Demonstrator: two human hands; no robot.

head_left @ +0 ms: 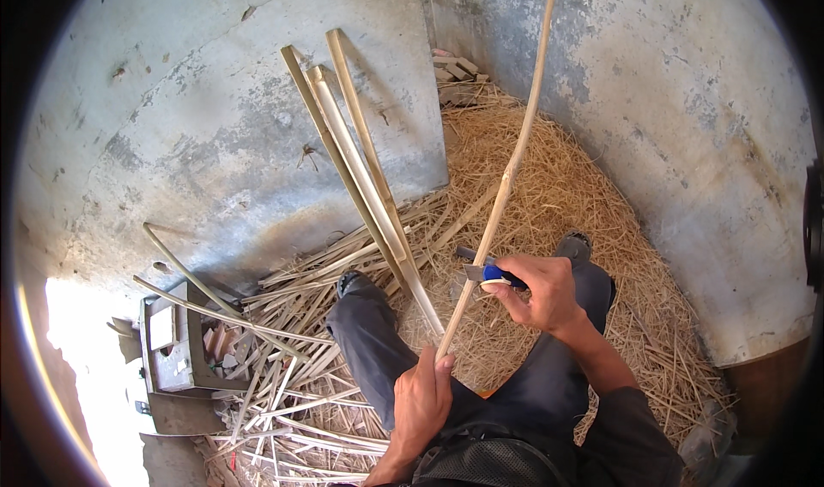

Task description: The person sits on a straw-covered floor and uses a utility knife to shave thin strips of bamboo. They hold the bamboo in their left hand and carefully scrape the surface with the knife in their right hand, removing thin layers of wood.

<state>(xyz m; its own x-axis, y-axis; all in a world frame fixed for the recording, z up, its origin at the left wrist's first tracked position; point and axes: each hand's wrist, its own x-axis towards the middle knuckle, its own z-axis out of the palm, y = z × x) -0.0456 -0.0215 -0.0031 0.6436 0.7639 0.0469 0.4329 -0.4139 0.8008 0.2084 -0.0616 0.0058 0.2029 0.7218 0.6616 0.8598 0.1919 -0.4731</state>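
Note:
A long, slightly crooked wooden stick (522, 135) slants up and away from between my knees. Around its lower end my left hand (421, 399) is closed. In my right hand (542, 291) is a knife (493, 273) with a blue grip, its short metal blade lying across the stick a little above my left hand. A dark piece shows on the stick's far side by the blade; I cannot tell if it belongs to the knife. The fingers of my right hand partly cover the grip.
Several split poles (354, 157) lean on the left wall (197, 118). Thin wooden strips (292, 294) lie piled at the left, beside an open box (193, 375) with rubble. Straw-like shavings (575, 178) cover the floor around my legs. Broken bricks (455, 66) sit in the far corner.

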